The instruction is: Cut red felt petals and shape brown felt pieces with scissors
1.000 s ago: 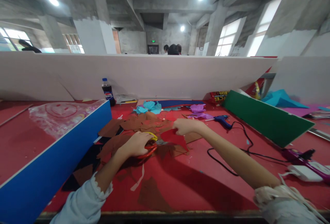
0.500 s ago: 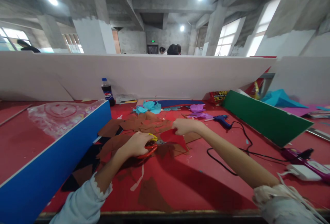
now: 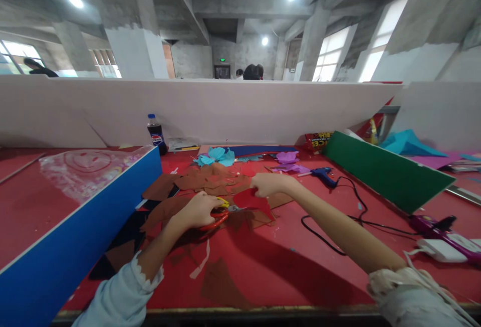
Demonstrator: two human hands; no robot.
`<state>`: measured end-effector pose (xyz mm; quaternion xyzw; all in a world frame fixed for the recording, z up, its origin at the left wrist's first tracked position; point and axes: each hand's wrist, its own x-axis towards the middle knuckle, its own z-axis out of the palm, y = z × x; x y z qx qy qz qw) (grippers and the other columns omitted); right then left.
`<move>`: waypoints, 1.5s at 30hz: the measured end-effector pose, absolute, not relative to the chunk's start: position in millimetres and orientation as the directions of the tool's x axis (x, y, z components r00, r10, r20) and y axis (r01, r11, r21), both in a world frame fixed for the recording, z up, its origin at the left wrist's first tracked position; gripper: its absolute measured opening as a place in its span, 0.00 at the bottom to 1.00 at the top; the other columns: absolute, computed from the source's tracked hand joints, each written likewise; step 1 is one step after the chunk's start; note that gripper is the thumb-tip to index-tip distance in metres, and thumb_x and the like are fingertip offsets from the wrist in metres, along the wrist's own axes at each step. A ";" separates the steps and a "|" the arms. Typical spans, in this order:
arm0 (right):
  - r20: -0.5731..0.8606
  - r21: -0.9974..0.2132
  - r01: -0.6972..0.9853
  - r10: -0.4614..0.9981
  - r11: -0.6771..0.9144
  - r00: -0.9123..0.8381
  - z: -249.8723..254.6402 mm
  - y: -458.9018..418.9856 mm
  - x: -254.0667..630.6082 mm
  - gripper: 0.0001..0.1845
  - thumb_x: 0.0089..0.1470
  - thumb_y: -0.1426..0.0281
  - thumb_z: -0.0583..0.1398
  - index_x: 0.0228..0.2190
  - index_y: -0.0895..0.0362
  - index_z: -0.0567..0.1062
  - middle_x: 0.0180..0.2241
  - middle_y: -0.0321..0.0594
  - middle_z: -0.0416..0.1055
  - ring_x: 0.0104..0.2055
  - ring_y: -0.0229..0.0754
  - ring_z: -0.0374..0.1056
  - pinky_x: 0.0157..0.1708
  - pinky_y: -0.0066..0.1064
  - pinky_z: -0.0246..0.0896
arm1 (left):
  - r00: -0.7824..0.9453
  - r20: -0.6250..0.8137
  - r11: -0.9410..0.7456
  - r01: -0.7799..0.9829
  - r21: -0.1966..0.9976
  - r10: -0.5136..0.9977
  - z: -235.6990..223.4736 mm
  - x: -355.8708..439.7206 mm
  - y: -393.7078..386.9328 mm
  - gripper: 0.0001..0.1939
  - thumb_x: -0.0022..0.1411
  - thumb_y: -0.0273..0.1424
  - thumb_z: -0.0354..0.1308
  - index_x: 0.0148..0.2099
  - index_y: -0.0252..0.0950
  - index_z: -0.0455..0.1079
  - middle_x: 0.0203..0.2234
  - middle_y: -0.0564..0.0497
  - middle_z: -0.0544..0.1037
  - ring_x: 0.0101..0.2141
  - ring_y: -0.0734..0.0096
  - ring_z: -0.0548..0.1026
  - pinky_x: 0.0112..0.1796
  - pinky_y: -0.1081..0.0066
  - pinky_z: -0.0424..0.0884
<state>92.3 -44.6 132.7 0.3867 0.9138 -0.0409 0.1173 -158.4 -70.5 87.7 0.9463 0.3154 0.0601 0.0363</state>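
My left hand (image 3: 201,209) is wrapped round the red and yellow handles of a pair of scissors (image 3: 217,220). The blades point right and meet the left edge of a piece of red paper (image 3: 252,201). Pinched by its upper edge, the red paper hangs from my right hand (image 3: 267,185), whose fingertips are partly hidden. Beneath and around both hands lie several brown paper scraps (image 3: 193,181). One larger brown scrap (image 3: 221,284) rests near the table's front edge.
A blue board (image 3: 86,211) stands at left, a green board (image 3: 391,171) at right. A blue glue gun (image 3: 325,176) trails a black cord. Behind are a cola bottle (image 3: 155,135), blue paper petals (image 3: 216,156) and purple paper petals (image 3: 287,159). A white power adapter (image 3: 440,250) lies right.
The scissors' yellow handle has come down toward the red one, so the handles are closer together. Both hands and the red paper stay in nearly the same place.
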 end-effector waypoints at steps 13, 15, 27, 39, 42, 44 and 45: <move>-0.309 0.007 0.728 0.694 0.685 -0.650 130.6 -42.5 87.2 0.15 0.37 0.75 0.51 0.27 0.64 0.76 0.25 0.46 0.73 0.23 0.39 0.63 0.21 0.27 0.46 | 0.815 0.059 -0.814 0.566 0.128 0.576 86.1 -157.1 -69.5 0.11 0.56 0.35 0.47 0.40 0.44 0.69 0.33 0.54 0.76 0.35 0.70 0.71 0.35 0.73 0.56; -0.313 0.010 0.736 0.701 0.677 -0.641 131.6 -42.8 86.4 0.16 0.37 0.75 0.51 0.27 0.64 0.76 0.25 0.46 0.73 0.23 0.39 0.63 0.21 0.27 0.46 | 0.820 0.062 -0.819 0.559 0.130 0.569 85.7 -157.3 -69.0 0.11 0.56 0.34 0.47 0.39 0.44 0.69 0.33 0.54 0.76 0.36 0.70 0.71 0.35 0.73 0.56; -0.313 -0.005 0.700 0.664 0.714 -0.679 135.5 -44.8 89.1 0.14 0.37 0.74 0.51 0.24 0.63 0.75 0.23 0.45 0.72 0.21 0.38 0.61 0.19 0.27 0.43 | 0.842 0.050 -0.835 0.522 0.173 0.537 83.2 -157.4 -67.3 0.12 0.54 0.29 0.49 0.40 0.43 0.68 0.33 0.54 0.76 0.33 0.68 0.72 0.33 0.75 0.60; -0.305 -0.078 0.749 0.699 0.658 -0.646 144.4 -45.7 96.4 0.13 0.37 0.74 0.51 0.21 0.63 0.74 0.19 0.43 0.71 0.20 0.37 0.62 0.19 0.26 0.46 | 0.813 0.081 -0.816 0.569 0.100 0.577 89.6 -156.8 -72.4 0.12 0.53 0.31 0.50 0.41 0.43 0.67 0.36 0.53 0.74 0.38 0.67 0.70 0.37 0.71 0.60; -0.278 -0.077 0.769 0.727 0.634 -0.628 145.2 -43.0 100.4 0.12 0.38 0.73 0.51 0.21 0.63 0.74 0.18 0.42 0.71 0.20 0.37 0.62 0.20 0.26 0.47 | 0.803 0.081 -0.807 0.588 0.059 0.591 86.5 -157.7 -69.6 0.11 0.53 0.31 0.50 0.40 0.42 0.67 0.36 0.52 0.74 0.38 0.67 0.70 0.37 0.71 0.61; -0.261 -0.101 0.775 0.735 0.624 -0.626 144.2 -39.0 104.6 0.12 0.38 0.73 0.51 0.21 0.62 0.74 0.18 0.41 0.71 0.20 0.36 0.62 0.20 0.26 0.47 | 0.790 0.082 -0.794 0.607 0.026 0.607 83.6 -158.6 -67.1 0.11 0.53 0.31 0.50 0.40 0.42 0.68 0.35 0.51 0.74 0.38 0.67 0.70 0.37 0.72 0.61; -0.258 -0.126 0.776 0.735 0.618 -0.627 143.5 -36.5 107.0 0.11 0.38 0.73 0.52 0.21 0.62 0.74 0.17 0.40 0.70 0.19 0.36 0.62 0.20 0.25 0.47 | 0.783 0.081 -0.786 0.618 0.013 0.617 82.2 -159.2 -65.9 0.10 0.53 0.32 0.50 0.39 0.41 0.68 0.35 0.51 0.75 0.37 0.67 0.70 0.37 0.72 0.61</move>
